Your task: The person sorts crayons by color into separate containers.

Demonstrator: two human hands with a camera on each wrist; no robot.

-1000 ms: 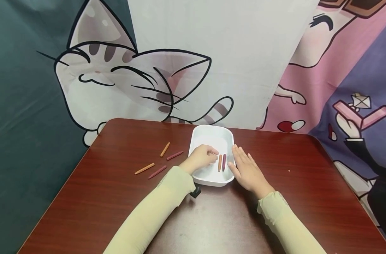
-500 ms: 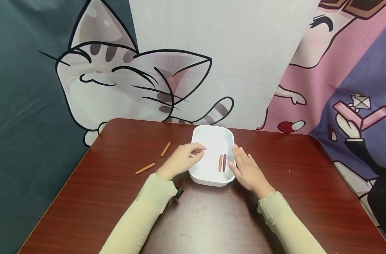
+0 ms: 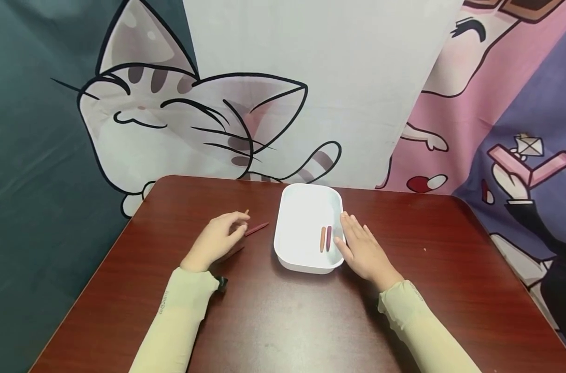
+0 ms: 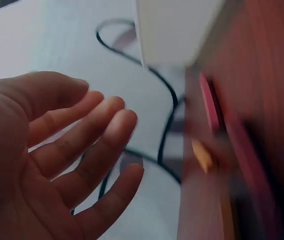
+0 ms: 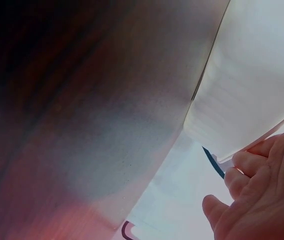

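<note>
My left hand (image 3: 215,241) hovers with loosely bent fingers over the crayons left of the tray, holding nothing. Beside its fingertips lies a dark red crayon (image 3: 257,229); a second dark red crayon (image 3: 236,252) is partly covered by the hand. Only the tip of an orange crayon (image 3: 247,212) shows past the fingers. The left wrist view has an orange crayon (image 4: 202,156) below the relaxed fingers. Inside the white tray (image 3: 303,204), an orange crayon (image 3: 322,240) and a dark red crayon (image 3: 328,238) lie side by side. Straight fingers of my right hand (image 3: 366,254) rest against the tray's right rim.
The tray stands near the far edge of the brown wooden table (image 3: 283,326). Behind the table hangs a cartoon-printed backdrop (image 3: 366,93). A dark wrist strap (image 3: 221,283) shows at the left cuff.
My left hand has come out of the tray and moved left over the table to the loose crayons, its fingers relaxed. The right hand, tray and two crayons inside it stay put.
</note>
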